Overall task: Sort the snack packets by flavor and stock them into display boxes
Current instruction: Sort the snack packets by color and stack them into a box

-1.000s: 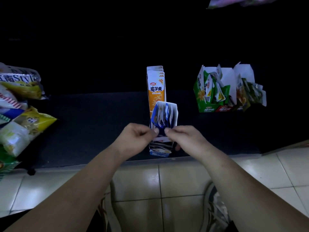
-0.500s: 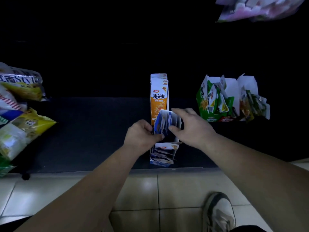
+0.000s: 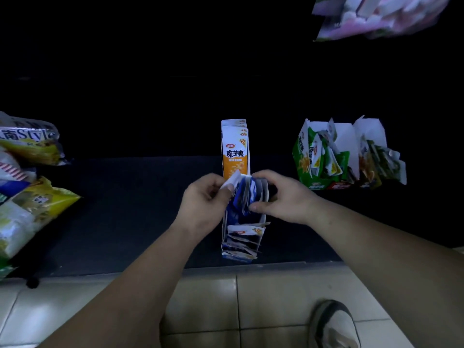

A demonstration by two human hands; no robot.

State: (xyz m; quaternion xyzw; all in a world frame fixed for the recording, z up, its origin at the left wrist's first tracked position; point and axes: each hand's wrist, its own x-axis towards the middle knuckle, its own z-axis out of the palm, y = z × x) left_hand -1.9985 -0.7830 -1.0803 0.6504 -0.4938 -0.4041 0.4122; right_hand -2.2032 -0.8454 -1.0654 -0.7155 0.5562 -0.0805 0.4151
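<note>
Two hands meet over the blue box [image 3: 242,241], which stands at the counter's [image 3: 125,209] near edge, about midway along it. Your right hand [image 3: 286,197] curls round a fanned bundle of blue packets [image 3: 253,194], thumb below and fingers over the top. Your left hand [image 3: 203,199], fingers curled, pinches one white-backed packet [image 3: 232,180] at the bundle's left side. You look to be stocking the blue flavour. Next, lower the bundle upright into the box behind the packets already in it, keeping the fan squeezed so nothing snags a wall. Just behind stands the orange box [image 3: 234,151], and the green boxes [image 3: 321,159] sit toward the far right.
</note>
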